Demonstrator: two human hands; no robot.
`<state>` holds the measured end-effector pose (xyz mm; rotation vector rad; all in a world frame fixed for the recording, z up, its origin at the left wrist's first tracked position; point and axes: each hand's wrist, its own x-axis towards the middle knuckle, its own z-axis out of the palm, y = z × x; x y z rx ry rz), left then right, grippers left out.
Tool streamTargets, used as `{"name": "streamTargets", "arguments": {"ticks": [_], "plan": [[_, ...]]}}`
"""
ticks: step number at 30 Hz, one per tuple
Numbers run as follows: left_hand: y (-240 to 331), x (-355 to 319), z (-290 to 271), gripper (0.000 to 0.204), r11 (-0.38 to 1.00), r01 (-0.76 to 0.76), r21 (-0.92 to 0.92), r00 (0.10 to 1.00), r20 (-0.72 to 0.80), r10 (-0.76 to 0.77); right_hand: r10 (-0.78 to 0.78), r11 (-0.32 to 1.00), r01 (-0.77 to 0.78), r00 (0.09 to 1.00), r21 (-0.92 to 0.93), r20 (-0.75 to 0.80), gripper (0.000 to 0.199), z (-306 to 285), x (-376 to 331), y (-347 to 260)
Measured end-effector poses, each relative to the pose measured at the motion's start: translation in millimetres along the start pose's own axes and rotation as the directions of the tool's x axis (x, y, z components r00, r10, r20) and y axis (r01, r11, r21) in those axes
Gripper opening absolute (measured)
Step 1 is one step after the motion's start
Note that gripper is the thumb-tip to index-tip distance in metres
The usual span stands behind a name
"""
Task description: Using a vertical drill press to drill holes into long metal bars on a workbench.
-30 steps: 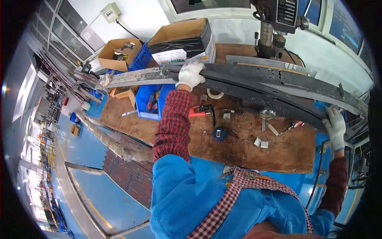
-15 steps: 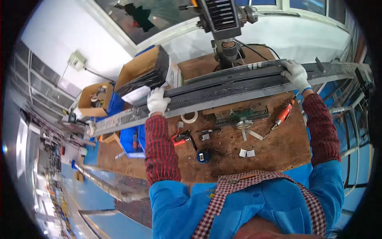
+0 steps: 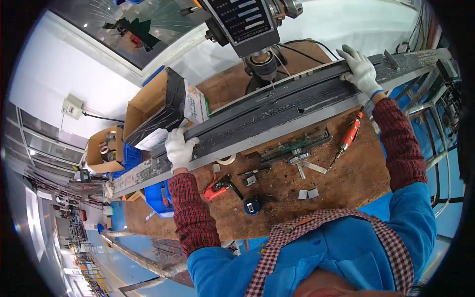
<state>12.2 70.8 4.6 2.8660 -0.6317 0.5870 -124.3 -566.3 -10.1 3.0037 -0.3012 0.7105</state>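
A long dark metal profile (image 3: 277, 110) with a groove lies on a long grey metal support (image 3: 129, 180) that crosses the bench. My left hand (image 3: 179, 149), in a white glove, is closed over the profile's left end. My right hand (image 3: 360, 73), gloved too, grips its far edge near the right end, thumb and fingers apart around it. Above the middle of the profile stands a drill press (image 3: 264, 64), its thin bit pointing down at the metal. Whether the bit touches the metal I cannot tell. A small dark hole shows in the profile's near face.
On the brown bench (image 3: 277, 208) lie a red air tool (image 3: 350, 134), a red-handled tool (image 3: 216, 189), a round blue tape measure (image 3: 252, 206), a green-and-black clamp (image 3: 294, 146) and small metal pieces (image 3: 308, 194). Cardboard boxes (image 3: 148, 111) and a blue bin (image 3: 159, 200) stand left.
The view has shifted, so the drill press now sits further left and looks larger. Both hands stay on the profile, and the right hand's fingers are more spread. The dark hole now shows.
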Motion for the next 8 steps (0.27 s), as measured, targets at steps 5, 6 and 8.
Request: {"name": "streamTargets", "arguments": {"ticks": [5,6,8], "plan": [[1,17,-10,0.045,0.999,0.034,-0.011,0.999,0.016,-0.034,0.000,0.999,0.001,1.000,0.052,-0.016,0.088,3,10,5],[0,13,-10,0.045,0.999,0.051,-0.011,0.998,0.039,-0.050,0.008,1.000,-0.008,1.000,0.028,0.013,0.089,4,7,3],[2,5,-8,0.047,0.996,0.083,-0.011,0.993,0.086,-0.082,0.027,0.999,-0.026,0.997,-0.020,0.069,0.091,2,1,3]]}}
